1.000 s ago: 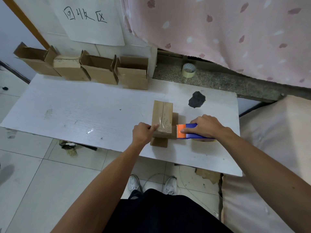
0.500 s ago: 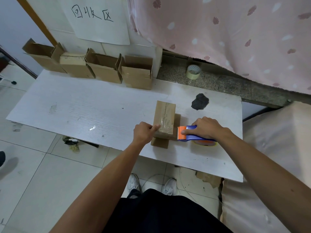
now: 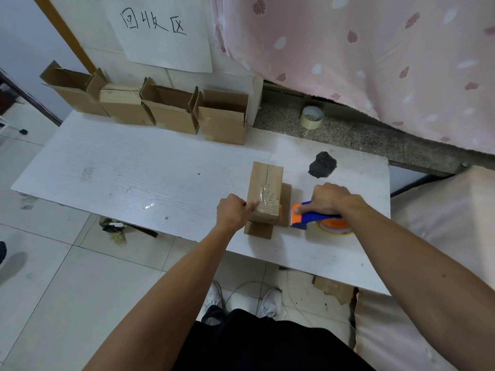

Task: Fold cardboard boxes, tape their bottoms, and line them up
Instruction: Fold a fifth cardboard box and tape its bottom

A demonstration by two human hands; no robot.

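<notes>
Cardboard, plain brown and matte, makes up the box (image 3: pixel 265 194), which stands bottom-up near the table's (image 3: pixel 134 178) near edge, with flaps splayed flat at its 6 and 3 o'clock sides. A glossy strip of clear tape runs along the top seam, wrinkled toward the near end. The left hand (image 3: pixel 231 214) grips the box's near-left corner, thumb pressed on top and fingers curled against the side. At the box's 3 o'clock and just apart from it, the right hand (image 3: pixel 330 199) is clamped round the blue handle of a tape gun (image 3: pixel 308 216). Its orange nose points at the box and its roll rests on the table.

White woodgrain board stretches wide toward 9 o'clock, scuffed in places. Its right edge, at 3 o'clock, meets a pale cushion (image 3: pixel 442 236).

Four open-topped boxes (image 3: pixel 171 111) stand side by side along the far edge at 10 to 11 o'clock, touching one another, backs to the wall. A rough dark patch (image 3: pixel 322 164) marks the board at 2 o'clock. Farther off at 1 o'clock, a spare tape roll (image 3: pixel 310 117) sits on a speckled stone ledge (image 3: pixel 348 135) under a pink leaf-print curtain (image 3: pixel 361 49).

A white sheet (image 3: pixel 160 30) on the wall at 11 o'clock bears handwriting — 回收区.
</notes>
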